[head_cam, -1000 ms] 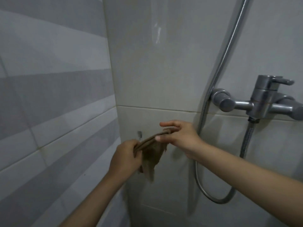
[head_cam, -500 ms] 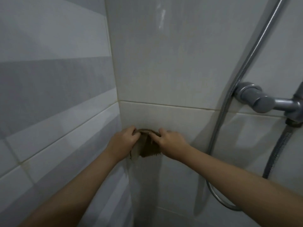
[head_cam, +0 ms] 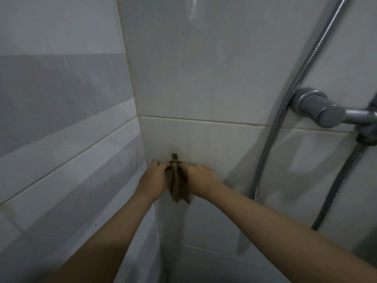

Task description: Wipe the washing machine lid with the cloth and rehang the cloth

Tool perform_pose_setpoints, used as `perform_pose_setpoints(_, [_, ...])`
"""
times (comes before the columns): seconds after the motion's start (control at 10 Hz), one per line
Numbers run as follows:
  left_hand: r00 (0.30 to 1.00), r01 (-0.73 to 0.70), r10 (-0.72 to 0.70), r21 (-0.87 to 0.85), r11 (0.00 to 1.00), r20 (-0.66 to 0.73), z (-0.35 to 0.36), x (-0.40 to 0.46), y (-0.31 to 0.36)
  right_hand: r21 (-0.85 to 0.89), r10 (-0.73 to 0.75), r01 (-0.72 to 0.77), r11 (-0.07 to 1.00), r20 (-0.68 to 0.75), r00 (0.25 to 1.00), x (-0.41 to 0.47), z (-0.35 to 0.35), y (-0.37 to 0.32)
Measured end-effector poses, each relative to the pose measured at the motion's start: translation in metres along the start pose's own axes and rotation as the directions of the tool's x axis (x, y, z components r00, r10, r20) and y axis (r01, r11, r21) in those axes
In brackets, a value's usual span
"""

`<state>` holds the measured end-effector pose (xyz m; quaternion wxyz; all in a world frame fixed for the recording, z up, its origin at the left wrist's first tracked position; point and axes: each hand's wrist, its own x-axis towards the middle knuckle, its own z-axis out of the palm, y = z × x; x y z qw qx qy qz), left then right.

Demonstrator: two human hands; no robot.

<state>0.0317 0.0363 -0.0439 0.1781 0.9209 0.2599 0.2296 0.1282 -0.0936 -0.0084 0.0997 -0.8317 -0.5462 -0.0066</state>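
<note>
A small brown cloth (head_cam: 177,185) hangs bunched against the tiled wall, its top edge just under a small dark wall hook (head_cam: 174,156). My left hand (head_cam: 153,179) pinches the cloth's upper left corner. My right hand (head_cam: 199,178) pinches the upper right corner. Both hands sit close together at the hook, pressed near the wall. Whether the cloth is caught on the hook I cannot tell. The washing machine is out of view.
A wall corner (head_cam: 140,127) runs down just left of the hook. A chrome shower hose (head_cam: 285,103) hangs to the right, beside a grey tap body (head_cam: 320,111) at the right edge.
The hands carried the cloth from mid-air up to the wall and drew together at the hook. The cloth now hangs narrower and bunched, with the hook's top showing above it.
</note>
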Motion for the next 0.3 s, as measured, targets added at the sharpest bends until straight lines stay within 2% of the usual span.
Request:
perform_pose_setpoints(0.1, [0.993, 0.103, -0.107, 0.065, 0.993, 0.058, -0.004, -0.005, 0.008, -0.002, -0.014, 0.014, 1.000, 0.059, 0.998, -0.011, -0.006, 0.004])
perform_pose_setpoints(0.2, [0.974, 0.175, -0.194, 0.154, 0.972, 0.117, -0.010, -0.011, 0.018, 0.051, -0.013, 0.014, 0.999, -0.027, 1.000, -0.035, -0.011, 0.015])
perform_pose_setpoints(0.3, [0.967, 0.229, -0.236, 0.081, 0.970, 0.090, -0.015, -0.017, 0.035, 0.116, 0.029, -0.009, 0.993, -0.180, 0.983, -0.051, -0.013, 0.032])
